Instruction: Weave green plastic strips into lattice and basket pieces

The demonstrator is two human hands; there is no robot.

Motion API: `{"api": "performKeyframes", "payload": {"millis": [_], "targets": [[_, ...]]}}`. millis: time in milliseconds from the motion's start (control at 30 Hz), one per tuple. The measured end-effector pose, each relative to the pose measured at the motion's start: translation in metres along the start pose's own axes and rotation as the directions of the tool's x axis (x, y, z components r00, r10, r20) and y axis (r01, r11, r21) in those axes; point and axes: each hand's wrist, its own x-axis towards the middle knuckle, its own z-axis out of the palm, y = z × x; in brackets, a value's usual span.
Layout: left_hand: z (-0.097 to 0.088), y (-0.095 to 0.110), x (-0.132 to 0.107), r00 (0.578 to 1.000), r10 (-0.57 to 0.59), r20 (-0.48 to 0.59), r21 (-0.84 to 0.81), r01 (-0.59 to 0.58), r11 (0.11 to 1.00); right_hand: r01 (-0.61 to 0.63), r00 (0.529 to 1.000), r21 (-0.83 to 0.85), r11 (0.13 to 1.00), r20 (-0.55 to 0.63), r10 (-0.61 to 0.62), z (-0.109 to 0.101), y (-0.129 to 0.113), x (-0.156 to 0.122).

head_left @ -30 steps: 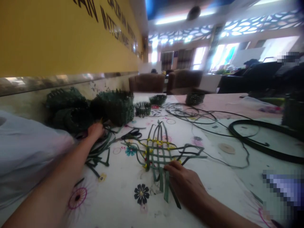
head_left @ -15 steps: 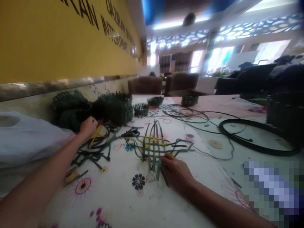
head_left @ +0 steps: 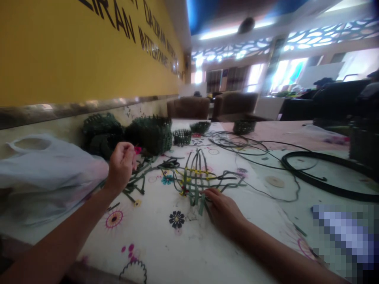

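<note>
Left edge: white plastic bag [head_left: 56, 161], contents unclear | left of centre: left hand [head_left: 121, 165] raised, fingers curled, magenta piece [head_left: 137, 150] at fingertips, grip unclear | behind: large green basket [head_left: 160, 136], interior unreadable | centre: green strip weave [head_left: 197, 182], flat | right hand [head_left: 222, 208], apart from left, touching weave's near edge, presumably steadying; pinch unclear

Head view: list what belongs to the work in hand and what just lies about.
Seemingly in use: green woven lattice, touched by the right hand; loose green strips, near the left hand.
Apparently lying about: white plastic bag; tan disc; large green basket.
</note>
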Motion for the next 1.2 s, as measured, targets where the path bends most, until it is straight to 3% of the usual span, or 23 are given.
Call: {"api": "performKeyframes", "payload": {"millis": [133, 300, 467, 567, 667, 800, 900, 1000, 1100, 1200], "targets": [[0.002, 0.023, -0.012, 0.997, -0.026, 0.078, -0.066, 0.031, 0.997, 0.056, 0.979, 0.069, 0.996, -0.197, -0.041, -0.006, 0.000, -0.004], [0.015, 0.036, -0.033, 0.936, -0.197, 0.291, -0.294, 0.284, 0.913, 0.198, 0.901, 0.152, 0.968, -0.418, -0.119, -0.020, -0.012, -0.005], [0.044, 0.055, -0.060, 0.832, -0.197, 0.520, -0.363, 0.423, 0.830, 0.305, 0.865, 0.254, 0.918, -0.476, -0.156, -0.046, -0.038, -0.007], [0.067, 0.066, -0.075, 0.774, -0.128, 0.620, -0.333, 0.407, 0.851, 0.315, 0.897, 0.400, 0.861, -0.421, -0.132, -0.061, -0.057, -0.013], [0.090, 0.073, -0.088, 0.744, -0.055, 0.666, -0.292, 0.328, 0.898, 0.318, 0.924, 0.491, 0.811, -0.354, -0.148, -0.069, -0.069, -0.018], [0.107, 0.074, -0.099, 0.760, 0.018, 0.650, -0.199, 0.147, 0.969, 0.300, 0.904, 0.428, 0.853, -0.412, -0.112, -0.070, -0.067, -0.020], [0.110, 0.068, -0.099, 0.797, 0.154, 0.585, -0.088, -0.126, 0.988, 0.289, 0.916, 0.431, 0.855, -0.384, -0.117, -0.074, -0.057, -0.020], [0.108, 0.059, -0.094, 0.815, 0.305, 0.492, 0.056, -0.380, 0.923, 0.258, 0.954, 0.478, 0.840, -0.265, -0.142, -0.081, -0.050, -0.022], [0.105, 0.048, -0.092, 0.796, 0.377, 0.473, 0.113, -0.480, 0.870, 0.144, 0.990, 0.580, 0.802, -0.083, -0.117, -0.084, -0.049, -0.024], [0.097, 0.041, -0.093, 0.771, 0.421, 0.477, 0.078, -0.515, 0.854, 0.041, 0.999, 0.664, 0.746, -0.039, -0.020, -0.080, -0.046, -0.024]]}}
